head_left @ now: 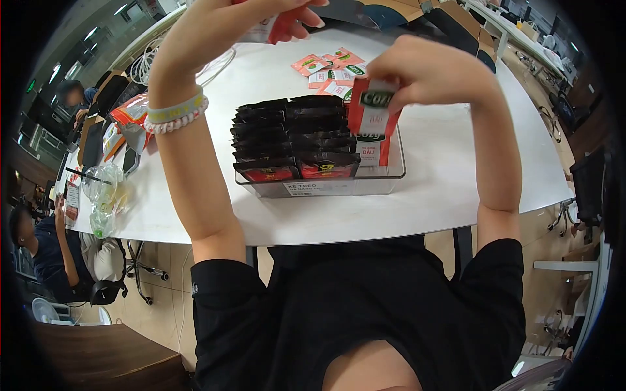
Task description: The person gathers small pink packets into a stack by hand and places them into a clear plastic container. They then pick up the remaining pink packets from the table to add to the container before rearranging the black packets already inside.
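My right hand (417, 72) pinches a red and white Cozy tea sachet (375, 120) upright over the right end of a clear plastic bin (385, 186). Below it, another Cozy tea sachet (370, 156) stands inside the bin. Two rows of black and red sachets (293, 133) fill the bin's left and middle. My left hand (297, 19) is at the top edge, partly cut off, its fingers curled by a red and white sachet (263, 31) that it appears to hold. Several loose Cozy sachets (331, 68) lie in a pile on the table beyond the bin.
The white table (443, 189) curves around in front of me. At its left are orange packages (130, 111), a clear plastic cup and bag (104, 195), and white cables (147, 62). Open cardboard boxes (450, 19) stand at the back. A person (52, 254) sits at the left.
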{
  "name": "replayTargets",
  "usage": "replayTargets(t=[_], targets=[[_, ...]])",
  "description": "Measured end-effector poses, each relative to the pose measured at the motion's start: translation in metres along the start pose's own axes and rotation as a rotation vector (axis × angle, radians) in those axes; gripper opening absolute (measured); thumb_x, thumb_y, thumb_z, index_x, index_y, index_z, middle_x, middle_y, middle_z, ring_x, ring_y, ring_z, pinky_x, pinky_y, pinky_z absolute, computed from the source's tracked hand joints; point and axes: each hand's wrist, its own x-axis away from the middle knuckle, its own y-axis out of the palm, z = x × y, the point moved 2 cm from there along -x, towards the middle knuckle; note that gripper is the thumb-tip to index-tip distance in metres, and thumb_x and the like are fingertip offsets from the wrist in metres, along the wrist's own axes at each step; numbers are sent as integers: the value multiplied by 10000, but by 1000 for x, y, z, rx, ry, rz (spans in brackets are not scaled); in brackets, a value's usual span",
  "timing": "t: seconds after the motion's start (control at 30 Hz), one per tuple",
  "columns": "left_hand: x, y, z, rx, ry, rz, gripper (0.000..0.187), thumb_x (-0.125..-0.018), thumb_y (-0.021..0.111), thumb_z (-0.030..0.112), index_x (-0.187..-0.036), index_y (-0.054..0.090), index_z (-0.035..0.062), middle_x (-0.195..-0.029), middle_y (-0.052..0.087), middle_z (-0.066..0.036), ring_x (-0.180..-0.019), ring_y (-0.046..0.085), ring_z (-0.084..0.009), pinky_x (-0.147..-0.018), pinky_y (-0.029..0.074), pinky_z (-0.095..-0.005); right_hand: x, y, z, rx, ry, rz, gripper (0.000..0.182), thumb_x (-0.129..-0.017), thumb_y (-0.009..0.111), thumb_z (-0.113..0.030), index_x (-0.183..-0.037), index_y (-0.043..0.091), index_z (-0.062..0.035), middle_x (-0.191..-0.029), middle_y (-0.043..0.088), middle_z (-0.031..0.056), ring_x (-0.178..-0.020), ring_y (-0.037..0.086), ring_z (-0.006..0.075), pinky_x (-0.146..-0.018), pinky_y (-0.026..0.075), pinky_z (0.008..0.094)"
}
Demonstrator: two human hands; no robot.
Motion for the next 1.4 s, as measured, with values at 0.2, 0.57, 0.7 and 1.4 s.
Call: replayTargets(t=[0.2,0.57,0.7,1.4], targets=[[2,5,10,-82,-87,104,330,-871,652,246,-1050,605,-28,-855,673,-123,-739,672,-172,-638,541,-264,-16,30,-11,94,234,-240,313,-566,767,-157,-761,553,-38,-775,593,94,-843,564,291,-705,444,406],[-3,5,1,-124,-39,-21,315,-884,643,248,-1062,609,-10,-876,677,-90,-750,658,-138,-655,525,-235,-15,30,-10,91,199,-215,602,-533,799,-249,-1023,507,-58,-842,604,119,-867,575,316,-729,442,412],[-5,10,1,-245,16,-85,347,-893,627,330,-1018,645,6,-826,673,-65,-699,623,-106,-612,486,-233,-9,21,-4,109,178,115,588,-636,781,-275,-1109,505,-60,-811,587,102,-792,578,261,-704,459,363],[-17,42,-8,-290,-206,-383,354,-809,722,329,-967,668,17,-809,666,-61,-774,620,-129,-707,482,-265,5,-35,-9,-460,-108,561,102,-753,668,60,-832,606,40,-780,633,63,-645,578,83,-556,465,226]])
